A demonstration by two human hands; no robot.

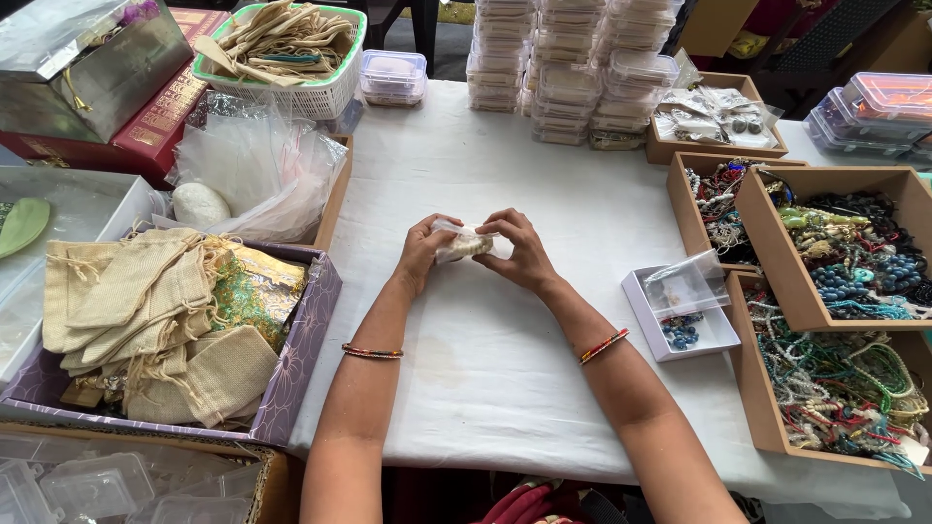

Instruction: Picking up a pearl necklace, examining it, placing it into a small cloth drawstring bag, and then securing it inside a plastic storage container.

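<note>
Your left hand [423,250] and right hand [521,252] both pinch a small clear pouch [463,244] w/ pale beads inside, held between them just above the white tablecloth [505,388], table centre. At 3 o'clock: open white box [680,312] w/ blue beads, then wooden trays [835,281] of necklaces. At 9 o'clock: purple box [301,340] of burlap bags. At 12: stacked clear containers [563,68].

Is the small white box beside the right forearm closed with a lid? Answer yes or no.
No: the small white box lies open, with blue beads and a clear bag showing.
</note>
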